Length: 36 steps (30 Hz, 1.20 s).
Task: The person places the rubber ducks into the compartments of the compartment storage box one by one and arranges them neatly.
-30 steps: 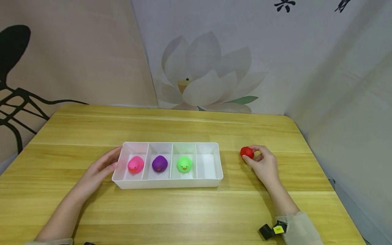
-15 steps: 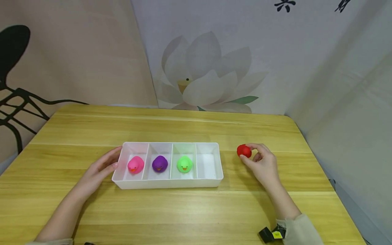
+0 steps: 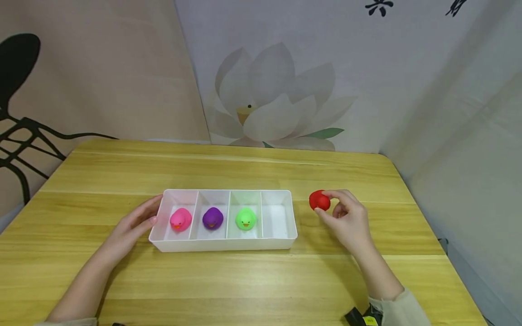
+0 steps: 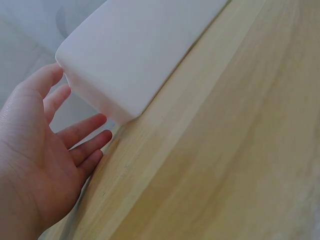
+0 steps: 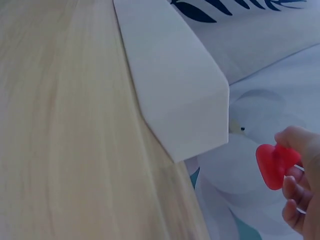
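My right hand [image 3: 348, 220] pinches a red rubber duck [image 3: 316, 200] between thumb and fingers, to the right of the white divided box [image 3: 224, 245]. In the right wrist view the red duck [image 5: 272, 165] is held off the table. My left hand [image 3: 129, 226] touches the box's left end with loosely spread fingers; in the left wrist view the thumb meets the box's [image 4: 130, 55] edge. A pink duck [image 3: 181, 220], a purple duck [image 3: 213, 218] and a green duck [image 3: 246, 219] each sit in their own compartment from the left. The rightmost compartment [image 3: 278, 217] holds nothing.
The box stands on a wooden table [image 3: 228, 290]. Behind it hangs a pale cloth backdrop [image 3: 277, 104] printed with a lotus flower, and more cloth [image 3: 461, 149] runs along the right side.
My right hand has lifted the red duck and carried it a little to the left, nearer the box. The left hand, the box and the other ducks have not visibly moved.
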Each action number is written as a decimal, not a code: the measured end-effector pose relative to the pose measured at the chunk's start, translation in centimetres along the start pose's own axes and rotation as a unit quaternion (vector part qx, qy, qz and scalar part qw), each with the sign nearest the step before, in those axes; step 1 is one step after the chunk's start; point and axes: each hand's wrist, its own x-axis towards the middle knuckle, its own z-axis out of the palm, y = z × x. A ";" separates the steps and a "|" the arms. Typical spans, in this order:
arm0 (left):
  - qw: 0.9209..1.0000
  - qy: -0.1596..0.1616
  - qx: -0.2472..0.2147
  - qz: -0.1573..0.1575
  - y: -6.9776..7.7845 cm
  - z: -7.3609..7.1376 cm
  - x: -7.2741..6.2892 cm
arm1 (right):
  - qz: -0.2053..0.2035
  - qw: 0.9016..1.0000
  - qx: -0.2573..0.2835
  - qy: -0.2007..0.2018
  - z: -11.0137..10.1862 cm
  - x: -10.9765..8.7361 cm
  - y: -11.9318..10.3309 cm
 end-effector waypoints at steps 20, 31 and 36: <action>1.000 0.001 -0.003 0.002 -0.2 0.0 0.0 | -0.056 0.996 0.035 -0.064 0.5 0.2 -6.9; 1.000 -0.002 -0.005 0.017 -0.1 -0.1 0.1 | -0.052 0.990 0.058 -0.117 1.3 0.9 -7.3; 1.000 -0.004 -0.008 0.014 0.0 -0.2 0.1 | -0.037 0.988 0.067 -0.135 2.3 1.1 -5.0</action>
